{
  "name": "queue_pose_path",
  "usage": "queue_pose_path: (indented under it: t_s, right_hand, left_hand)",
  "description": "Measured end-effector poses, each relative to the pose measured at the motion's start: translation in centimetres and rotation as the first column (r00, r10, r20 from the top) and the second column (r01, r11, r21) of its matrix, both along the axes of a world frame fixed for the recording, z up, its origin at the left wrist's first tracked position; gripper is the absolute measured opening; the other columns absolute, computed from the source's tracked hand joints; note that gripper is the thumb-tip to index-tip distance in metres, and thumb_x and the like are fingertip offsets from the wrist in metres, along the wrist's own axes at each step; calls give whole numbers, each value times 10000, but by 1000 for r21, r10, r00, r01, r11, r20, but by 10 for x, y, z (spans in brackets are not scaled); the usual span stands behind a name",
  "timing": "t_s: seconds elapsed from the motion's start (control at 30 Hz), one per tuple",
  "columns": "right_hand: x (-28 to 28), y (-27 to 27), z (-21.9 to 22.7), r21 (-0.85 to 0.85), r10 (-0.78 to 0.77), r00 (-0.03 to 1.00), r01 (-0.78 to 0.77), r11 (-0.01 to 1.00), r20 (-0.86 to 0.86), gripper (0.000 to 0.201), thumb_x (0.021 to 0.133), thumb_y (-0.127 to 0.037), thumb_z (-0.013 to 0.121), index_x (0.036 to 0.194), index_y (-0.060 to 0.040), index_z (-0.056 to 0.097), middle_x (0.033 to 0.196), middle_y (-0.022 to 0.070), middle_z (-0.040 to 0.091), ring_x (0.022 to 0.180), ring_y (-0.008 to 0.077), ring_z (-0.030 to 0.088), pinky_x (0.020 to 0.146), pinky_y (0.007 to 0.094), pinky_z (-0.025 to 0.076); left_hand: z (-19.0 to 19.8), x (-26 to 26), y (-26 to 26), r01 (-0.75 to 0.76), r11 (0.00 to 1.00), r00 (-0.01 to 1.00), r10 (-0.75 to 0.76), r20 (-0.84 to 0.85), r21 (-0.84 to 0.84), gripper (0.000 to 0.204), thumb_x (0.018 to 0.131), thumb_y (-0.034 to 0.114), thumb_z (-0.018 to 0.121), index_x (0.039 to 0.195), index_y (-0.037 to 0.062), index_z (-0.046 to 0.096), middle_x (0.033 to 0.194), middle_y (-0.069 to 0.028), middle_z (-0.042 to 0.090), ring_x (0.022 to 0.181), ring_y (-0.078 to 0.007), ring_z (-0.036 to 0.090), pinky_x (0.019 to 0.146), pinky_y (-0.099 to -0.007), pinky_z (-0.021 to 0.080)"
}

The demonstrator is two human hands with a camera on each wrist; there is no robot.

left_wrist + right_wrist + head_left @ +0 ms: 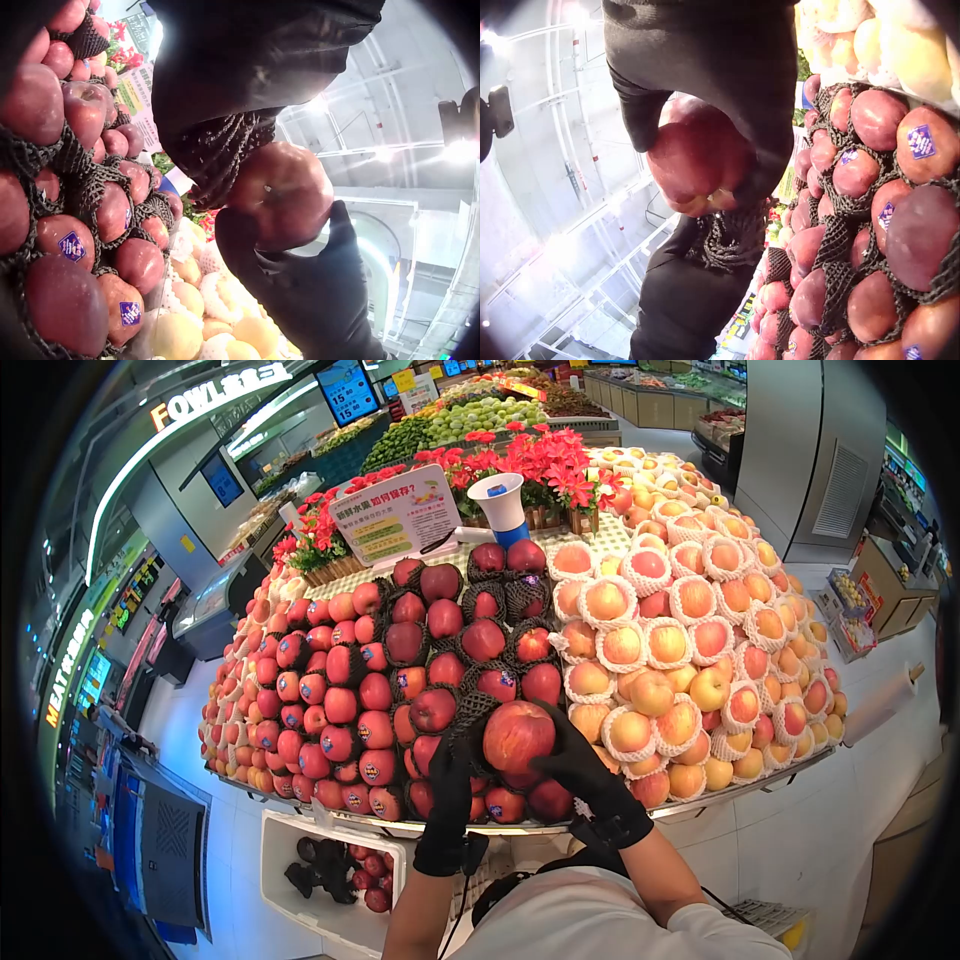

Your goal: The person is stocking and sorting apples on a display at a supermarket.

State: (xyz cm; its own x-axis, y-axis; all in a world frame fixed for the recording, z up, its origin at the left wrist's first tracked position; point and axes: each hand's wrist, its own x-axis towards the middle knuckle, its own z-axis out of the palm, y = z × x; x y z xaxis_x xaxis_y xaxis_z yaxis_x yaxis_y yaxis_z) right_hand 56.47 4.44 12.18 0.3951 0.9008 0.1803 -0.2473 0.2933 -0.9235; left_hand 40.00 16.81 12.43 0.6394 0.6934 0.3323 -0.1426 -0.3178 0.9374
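A large red apple (519, 737) is held up over the front of the dark red apples. My right hand (585, 765), in a black glove, grips it with thumb and fingers; the right wrist view shows the fingers round the apple (697, 157). My left hand (452, 775), also gloved in black, holds a dark foam net (214, 154) against the apple's side. In the left wrist view the net touches the apple (281, 196), which is outside it. The left fingertips are partly hidden by the net.
Rows of red apples (340, 705) lie to the left, and yellow-pink apples in white nets (622, 645) to the right. A white box (285, 900) with apples and dark nets stands below the display. Behind are a sign (395, 515), a megaphone (500, 505) and red flowers (545, 460).
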Motion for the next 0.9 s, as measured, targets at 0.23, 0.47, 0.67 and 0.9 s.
queue_pose_path:
  t_s: [0.23, 0.47, 0.67, 0.9]
  right_hand:
    - [-14, -2, -1, -2, -82, 993, 82, 997, 87, 1046, 645, -153, 886, 1481, -57, 266, 1442, 153, 384, 1342, 263, 396, 1102, 423, 368]
    - [-14, 5, -24, -127, -13, 902, 75, 989, 432, 1124, 624, -255, 909, 1492, -25, 232, 1446, 207, 353, 1348, 323, 386, 1099, 432, 361]
    - [-38, 12, -29, -134, 94, 884, -36, 990, 459, 1145, 586, -254, 917, 1475, -5, 239, 1389, 229, 378, 1307, 367, 406, 1075, 443, 378]
    - [-76, 30, -25, -233, 311, 754, -213, 949, 578, 1014, 603, -251, 924, 1383, 19, 336, 1315, 207, 444, 1261, 313, 442, 1028, 433, 411]
  left_hand:
    - [-33, -12, -9, -77, 900, 926, 224, -305, 430, 338, 976, 140, 500, 1263, -35, 542, 1199, -132, 578, 1054, -228, 625, 854, -346, 543]
    - [-51, -26, -14, -122, 964, 978, 76, -195, -238, 346, 1001, 203, 456, 1258, -2, 562, 1059, -113, 639, 894, -201, 675, 694, -312, 572]
    - [-42, -46, -35, -354, 786, 933, 260, -248, -507, 394, 1002, 309, 487, 1230, 7, 599, 959, -89, 666, 696, -167, 660, 600, -297, 539]
    - [-33, -102, -49, -413, 737, 909, 366, -198, -535, 409, 995, 352, 519, 1195, 8, 611, 873, -78, 663, 660, -157, 649, 586, -281, 525]
